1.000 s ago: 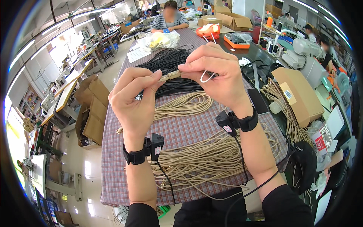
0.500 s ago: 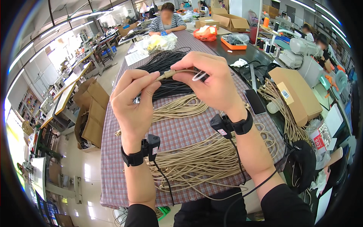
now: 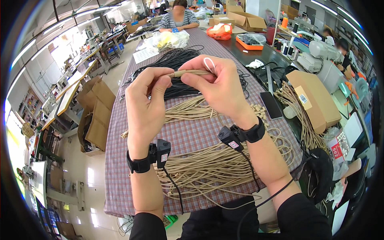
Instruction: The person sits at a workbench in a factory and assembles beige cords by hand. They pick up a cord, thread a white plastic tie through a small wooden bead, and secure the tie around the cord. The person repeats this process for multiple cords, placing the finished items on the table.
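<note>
Both hands are raised over the table with a beige cord (image 3: 200,72) stretched between them. A short tan sleeve (image 3: 177,74) sits on the cord in the gap between my fingertips. My left hand (image 3: 146,94) pinches the cord's left end with thumb and index finger. Thumb and fingers of my right hand (image 3: 222,86) close on the cord just right of the sleeve. A thin white loop (image 3: 208,62) sticks up from the right hand's fingers; what it joins is hidden. Below lie a beige cord bundle (image 3: 186,111) and a larger one (image 3: 208,168) nearer me.
Black cords (image 3: 176,90) lie behind my hands on the checked tablecloth (image 3: 140,200). Small beige pieces (image 3: 262,114) are heaped by my right wrist. A phone (image 3: 271,105), a cardboard box (image 3: 314,102) and more beige cords are at right. A person (image 3: 179,18) sits at the far end.
My left hand has shifted slightly right and its fingers have closed in nearer the sleeve. The right hand has turned a little, and the white loop now points upward.
</note>
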Available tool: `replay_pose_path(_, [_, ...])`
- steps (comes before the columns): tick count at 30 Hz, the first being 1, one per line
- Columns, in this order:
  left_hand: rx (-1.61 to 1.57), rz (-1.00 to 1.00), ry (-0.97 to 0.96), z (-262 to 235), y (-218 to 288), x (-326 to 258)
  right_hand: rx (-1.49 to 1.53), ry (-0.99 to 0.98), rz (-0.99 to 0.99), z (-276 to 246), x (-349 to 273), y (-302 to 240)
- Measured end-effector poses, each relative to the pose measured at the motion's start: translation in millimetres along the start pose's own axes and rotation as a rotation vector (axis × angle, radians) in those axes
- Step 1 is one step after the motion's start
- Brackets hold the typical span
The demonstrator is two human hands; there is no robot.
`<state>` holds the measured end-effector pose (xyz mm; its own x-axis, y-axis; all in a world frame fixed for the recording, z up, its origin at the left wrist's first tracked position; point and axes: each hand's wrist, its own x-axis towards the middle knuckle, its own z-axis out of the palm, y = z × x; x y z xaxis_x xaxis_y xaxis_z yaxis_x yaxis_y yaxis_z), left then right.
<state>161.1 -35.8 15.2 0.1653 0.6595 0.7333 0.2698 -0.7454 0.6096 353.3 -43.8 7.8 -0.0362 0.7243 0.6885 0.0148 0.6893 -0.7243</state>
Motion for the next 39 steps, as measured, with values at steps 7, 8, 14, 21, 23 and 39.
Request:
replay_pose_path(7, [0.040,-0.029,0.006,-3,3,-1,0.162,0.008,0.027,0,2,6])
replay_pose_path(8, [0.070,-0.022,0.006,-3,3,-1,0.159,-0.005,0.019,0,2,6])
replay_pose_path(14, [0.133,0.052,0.026,1,2,-2,0.115,-0.056,0.022,-5,1,1])
replay_pose_path(21, [0.169,0.066,0.061,2,5,-2,0.152,-0.052,0.088,-3,0,3])
replay_pose_path(23, [0.179,0.071,0.045,1,1,0,0.170,-0.044,0.102,-1,0,6])
replay_pose_path(39, [-0.438,-0.155,-0.149,2,-7,-2,0.053,-0.133,0.044,-18,1,-17])
